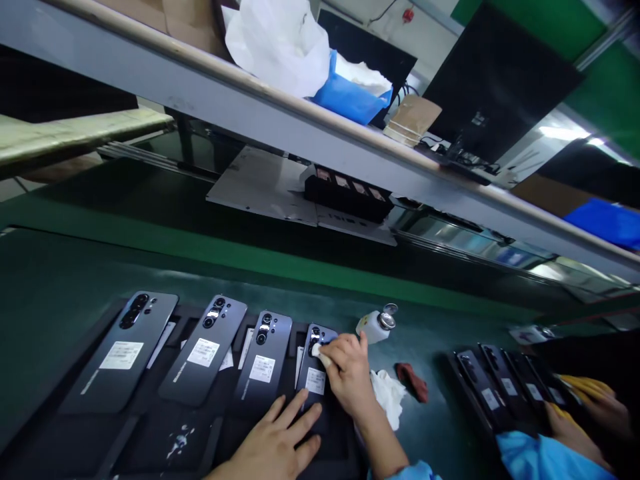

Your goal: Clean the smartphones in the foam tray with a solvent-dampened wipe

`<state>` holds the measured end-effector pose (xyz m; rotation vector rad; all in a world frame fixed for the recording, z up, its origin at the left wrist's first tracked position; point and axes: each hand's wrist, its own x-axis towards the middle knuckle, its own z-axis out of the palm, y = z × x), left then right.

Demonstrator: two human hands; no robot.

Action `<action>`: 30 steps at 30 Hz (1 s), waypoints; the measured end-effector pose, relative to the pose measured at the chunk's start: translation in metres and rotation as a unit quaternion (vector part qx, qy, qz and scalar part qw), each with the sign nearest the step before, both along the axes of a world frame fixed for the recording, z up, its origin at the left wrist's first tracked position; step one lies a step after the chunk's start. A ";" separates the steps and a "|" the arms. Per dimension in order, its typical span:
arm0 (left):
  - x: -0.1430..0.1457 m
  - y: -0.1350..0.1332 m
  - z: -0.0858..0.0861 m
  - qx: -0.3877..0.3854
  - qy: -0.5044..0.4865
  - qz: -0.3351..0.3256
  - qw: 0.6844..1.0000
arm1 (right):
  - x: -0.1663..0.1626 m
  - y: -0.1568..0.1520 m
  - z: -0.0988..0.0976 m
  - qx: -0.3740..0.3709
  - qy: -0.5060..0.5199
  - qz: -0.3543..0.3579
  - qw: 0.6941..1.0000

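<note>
Several dark phones lie face down in a row on a black tray (150,433); each shows camera lenses and a white label. My right hand (347,373) is closed on a small white wipe (320,353), pressed to the camera area of the rightmost phone (314,363). My left hand (273,443) lies flat with fingers spread on the lower end of that phone and the tray. The other phones (203,350) sit untouched to the left.
A small white dispenser bottle (375,325), a crumpled white cloth (387,395) and a dark red piece (413,381) lie right of my hand. A second tray of phones (500,390) stands at the right, beside another person's yellow-gloved hand (590,400). A grey shelf (250,107) runs overhead.
</note>
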<state>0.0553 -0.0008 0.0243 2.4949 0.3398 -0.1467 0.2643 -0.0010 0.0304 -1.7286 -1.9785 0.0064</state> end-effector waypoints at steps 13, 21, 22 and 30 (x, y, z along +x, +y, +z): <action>0.002 -0.001 -0.006 0.019 0.008 -0.001 1.000 | -0.003 0.033 -0.009 0.031 0.029 -0.100 0.994; 0.005 -0.002 0.000 -0.011 0.055 0.005 0.998 | -0.013 0.010 -0.011 0.041 0.025 -0.095 0.994; 0.006 -0.002 0.002 -0.009 0.066 0.007 0.998 | -0.010 0.019 -0.009 0.039 0.026 -0.110 0.993; 0.004 0.002 0.002 -0.010 0.043 -0.001 0.999 | -0.015 -0.002 -0.012 0.049 0.055 -0.098 0.992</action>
